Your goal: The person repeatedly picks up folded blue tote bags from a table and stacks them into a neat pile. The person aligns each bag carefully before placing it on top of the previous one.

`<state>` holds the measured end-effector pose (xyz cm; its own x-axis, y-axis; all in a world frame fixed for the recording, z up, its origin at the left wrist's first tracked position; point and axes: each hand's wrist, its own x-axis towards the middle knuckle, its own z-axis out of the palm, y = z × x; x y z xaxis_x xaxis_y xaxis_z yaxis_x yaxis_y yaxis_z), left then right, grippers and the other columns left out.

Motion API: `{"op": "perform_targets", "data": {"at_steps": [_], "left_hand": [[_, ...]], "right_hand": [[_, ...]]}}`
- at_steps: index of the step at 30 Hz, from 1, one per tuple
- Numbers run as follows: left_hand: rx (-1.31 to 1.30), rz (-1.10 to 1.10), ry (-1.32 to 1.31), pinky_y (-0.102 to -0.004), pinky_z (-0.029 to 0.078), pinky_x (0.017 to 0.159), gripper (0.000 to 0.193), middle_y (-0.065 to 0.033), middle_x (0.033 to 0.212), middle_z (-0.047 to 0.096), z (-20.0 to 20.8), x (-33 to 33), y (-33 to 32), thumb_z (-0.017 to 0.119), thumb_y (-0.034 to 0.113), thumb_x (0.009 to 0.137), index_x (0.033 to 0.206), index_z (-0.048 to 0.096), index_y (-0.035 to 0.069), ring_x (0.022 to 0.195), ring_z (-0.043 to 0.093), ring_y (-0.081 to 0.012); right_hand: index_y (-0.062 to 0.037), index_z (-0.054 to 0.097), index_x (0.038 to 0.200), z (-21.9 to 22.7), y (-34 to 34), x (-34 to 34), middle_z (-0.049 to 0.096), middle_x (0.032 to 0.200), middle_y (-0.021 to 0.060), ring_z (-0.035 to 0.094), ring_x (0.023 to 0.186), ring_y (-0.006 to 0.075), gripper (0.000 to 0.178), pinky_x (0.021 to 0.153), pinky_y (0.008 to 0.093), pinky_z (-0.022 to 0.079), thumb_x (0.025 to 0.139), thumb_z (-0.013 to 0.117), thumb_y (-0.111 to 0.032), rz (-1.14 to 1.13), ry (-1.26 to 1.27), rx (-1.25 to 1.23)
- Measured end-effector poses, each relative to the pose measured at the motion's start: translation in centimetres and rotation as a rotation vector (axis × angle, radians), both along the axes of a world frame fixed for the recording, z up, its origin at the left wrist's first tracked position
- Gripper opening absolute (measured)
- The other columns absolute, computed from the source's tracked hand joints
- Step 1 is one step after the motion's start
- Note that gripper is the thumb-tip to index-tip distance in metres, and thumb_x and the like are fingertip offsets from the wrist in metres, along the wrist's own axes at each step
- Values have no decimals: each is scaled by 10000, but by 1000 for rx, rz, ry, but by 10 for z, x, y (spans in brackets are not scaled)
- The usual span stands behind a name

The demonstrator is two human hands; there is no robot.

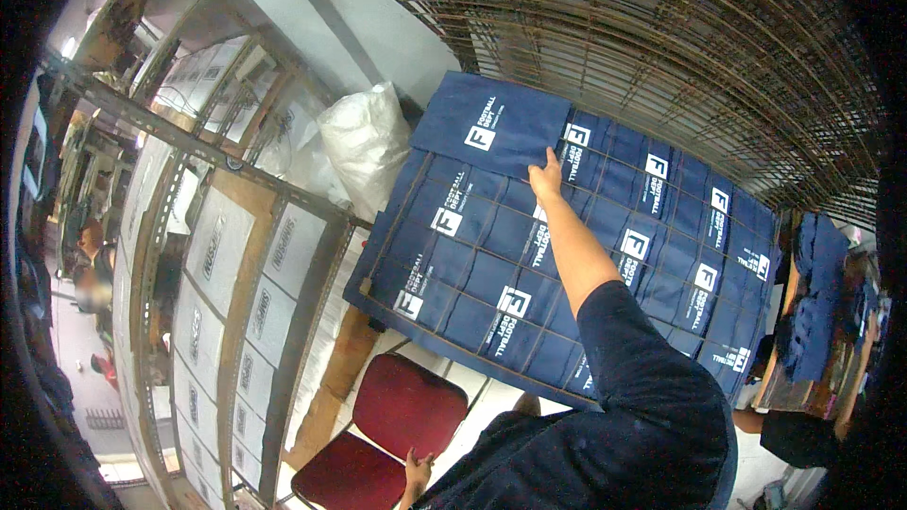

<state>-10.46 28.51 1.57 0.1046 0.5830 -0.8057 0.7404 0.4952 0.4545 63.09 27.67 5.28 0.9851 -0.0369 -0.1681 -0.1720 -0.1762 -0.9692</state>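
Observation:
My right hand (545, 179) reaches far forward over a low wire drying rack (383, 307). Its index finger is stretched out and the thumb stands apart, at the near right corner of a flat blue fabric piece (515, 118) with a white print. That piece lies on top of the wires at the far left corner. Several like blue printed pieces (482, 227) lie in rows beneath the wire grid. Down by a red padded chair (411, 406), my left hand (417, 474) hangs with its fingers apart and nothing in it.
Raised wire racks (661, 28) slope overhead beyond the fabric. A white plastic sack (367, 146) stands behind the far left corner. On the left, a metal shelf (250, 165) holds several printed boxes (269, 312). Dark blue cloth (817, 302) is stacked at the right.

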Motion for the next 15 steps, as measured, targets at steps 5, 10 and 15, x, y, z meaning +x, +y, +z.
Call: {"op": "perform_targets", "data": {"at_steps": [5,10,15], "left_hand": [[8,14,13,-236,448,574,733,-74,835,621,-2,-1,-2,641,118,814,1373,179,19,695,599,-146],[-51,122,-156,-248,473,574,734,-89,872,592,-2,1,6,631,65,813,1379,164,47,702,593,-156],[-8,75,-103,-276,489,589,743,-92,865,595,1,1,8,649,64,802,1373,174,38,695,584,-149]], "right_hand": [[8,333,1335,1,2,-3,458,1261,232,469,1152,309,685,958,318,369,694,568,-49,13,-13,-36],[24,315,1336,-30,3,12,422,1292,236,409,1205,318,686,1014,325,311,709,569,-87,33,-20,-53],[36,295,1338,-13,4,3,364,1337,239,359,1246,333,704,1047,341,280,718,585,-123,28,-19,-83]]}}
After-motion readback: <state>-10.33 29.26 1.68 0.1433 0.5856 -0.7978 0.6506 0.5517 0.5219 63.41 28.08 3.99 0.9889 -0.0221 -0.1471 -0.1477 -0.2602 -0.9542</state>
